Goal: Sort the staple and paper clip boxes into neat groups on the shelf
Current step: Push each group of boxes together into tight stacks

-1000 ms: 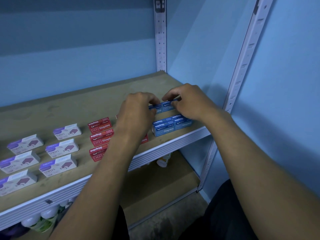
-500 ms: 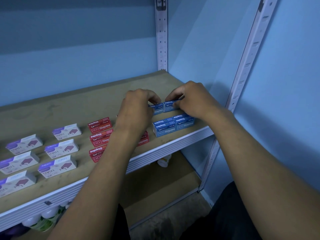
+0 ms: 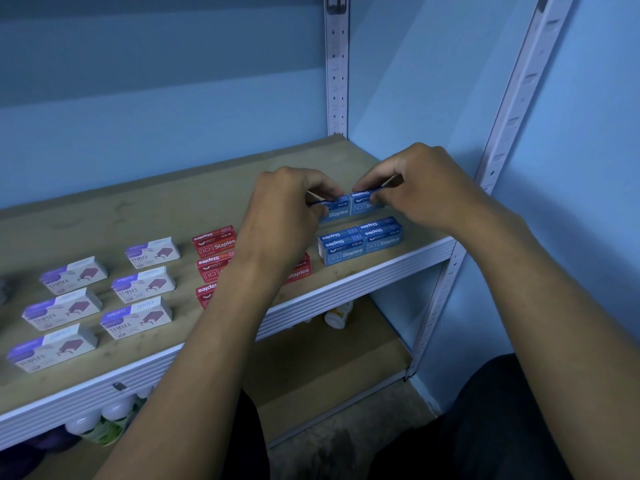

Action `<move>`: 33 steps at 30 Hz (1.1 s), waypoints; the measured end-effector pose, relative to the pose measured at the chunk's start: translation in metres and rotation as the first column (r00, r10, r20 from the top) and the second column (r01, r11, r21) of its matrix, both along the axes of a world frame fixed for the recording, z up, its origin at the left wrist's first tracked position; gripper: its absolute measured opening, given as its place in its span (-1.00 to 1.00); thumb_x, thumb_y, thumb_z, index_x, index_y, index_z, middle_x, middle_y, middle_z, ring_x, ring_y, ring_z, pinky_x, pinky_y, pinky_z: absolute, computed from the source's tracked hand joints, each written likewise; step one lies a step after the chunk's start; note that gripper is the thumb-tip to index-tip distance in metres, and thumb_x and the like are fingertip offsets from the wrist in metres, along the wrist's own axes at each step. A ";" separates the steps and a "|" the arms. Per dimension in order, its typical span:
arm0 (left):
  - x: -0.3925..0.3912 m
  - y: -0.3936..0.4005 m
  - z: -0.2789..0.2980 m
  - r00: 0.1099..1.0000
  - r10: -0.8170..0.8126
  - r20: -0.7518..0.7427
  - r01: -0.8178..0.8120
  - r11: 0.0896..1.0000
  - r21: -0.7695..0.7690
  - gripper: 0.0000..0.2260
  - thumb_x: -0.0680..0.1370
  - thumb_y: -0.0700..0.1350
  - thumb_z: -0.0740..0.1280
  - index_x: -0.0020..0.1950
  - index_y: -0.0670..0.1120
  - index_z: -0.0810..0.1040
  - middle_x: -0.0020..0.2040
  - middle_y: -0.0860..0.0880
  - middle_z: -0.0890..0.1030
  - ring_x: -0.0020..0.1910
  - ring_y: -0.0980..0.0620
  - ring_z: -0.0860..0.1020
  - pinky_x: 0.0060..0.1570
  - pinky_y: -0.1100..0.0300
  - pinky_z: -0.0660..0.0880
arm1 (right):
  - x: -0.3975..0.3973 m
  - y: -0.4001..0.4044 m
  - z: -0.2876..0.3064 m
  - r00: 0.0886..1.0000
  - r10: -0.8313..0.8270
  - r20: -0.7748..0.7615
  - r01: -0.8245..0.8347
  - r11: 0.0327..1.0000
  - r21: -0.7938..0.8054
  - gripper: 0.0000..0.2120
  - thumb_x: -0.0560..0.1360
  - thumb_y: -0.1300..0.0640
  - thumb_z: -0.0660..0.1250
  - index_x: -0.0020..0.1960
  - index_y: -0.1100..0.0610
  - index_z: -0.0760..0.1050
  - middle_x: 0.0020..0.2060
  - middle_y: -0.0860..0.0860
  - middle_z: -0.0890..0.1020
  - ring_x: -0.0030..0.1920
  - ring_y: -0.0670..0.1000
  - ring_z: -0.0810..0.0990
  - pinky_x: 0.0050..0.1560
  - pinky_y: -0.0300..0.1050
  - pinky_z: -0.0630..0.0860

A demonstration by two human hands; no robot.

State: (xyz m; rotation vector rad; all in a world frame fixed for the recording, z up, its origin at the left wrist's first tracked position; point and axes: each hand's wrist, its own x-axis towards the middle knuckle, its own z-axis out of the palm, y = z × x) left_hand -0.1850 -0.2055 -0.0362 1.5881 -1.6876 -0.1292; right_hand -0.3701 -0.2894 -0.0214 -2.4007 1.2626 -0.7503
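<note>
**Two blue boxes pinched at the shelf's far right**

Left hand (image 3: pixel 287 206) pinches one blue cardboard box (image 3: pixel 334 209); right hand (image 3: pixel 419 188) pinches its neighbour (image 3: pixel 363 202), ends touching. Nearer, more blue boxes (image 3: pixel 360 244) sit on the rough wooden shelf (image 3: pixel 194 202). The forearm partly hides the red boxes (image 3: pixel 214 242).

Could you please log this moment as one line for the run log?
left hand: pinches left blue staples box | right hand: pinches right blue staples box | boxes side by side, touching, on shelf
</note>
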 end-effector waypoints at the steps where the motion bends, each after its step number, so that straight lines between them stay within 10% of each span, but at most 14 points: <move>1: 0.000 0.002 0.001 1.000 -0.001 0.002 0.001 1.000 0.000 -0.73 0.44 -0.30 0.47 0.01 0.05 0.72 -0.11 0.15 0.70 -0.15 0.23 0.64 -0.04 0.31 0.59 | -0.001 0.002 0.001 1.000 0.005 -0.006 -0.005 1.000 -0.004 -0.72 0.46 0.25 0.48 0.01 -0.12 0.73 -0.24 -0.25 0.66 -0.14 -0.31 0.59 -0.18 -0.56 0.35; 21: -0.002 0.015 -0.008 0.997 -0.035 0.072 0.029 0.996 0.081 -0.76 0.53 -0.26 0.40 0.02 0.06 0.72 -0.08 0.13 0.70 -0.12 0.24 0.62 -0.08 0.37 0.57 | -0.008 0.017 -0.002 0.996 0.027 -0.091 -0.018 0.995 0.096 -0.75 0.53 0.20 0.41 0.05 -0.12 0.72 -0.24 -0.32 0.59 -0.16 -0.31 0.55 -0.25 -0.60 0.33; 33: -0.008 0.016 -0.006 0.989 -0.039 0.140 0.027 0.996 0.090 -0.75 0.53 0.11 0.40 0.15 0.07 0.67 0.04 0.14 0.68 -0.03 0.21 0.60 0.02 0.16 0.60 | -0.015 0.027 0.005 0.970 0.139 -0.200 -0.076 0.952 0.295 -0.53 0.52 0.10 0.34 0.38 -0.24 0.46 0.24 -0.25 0.55 0.22 -0.16 0.53 0.11 -0.23 0.44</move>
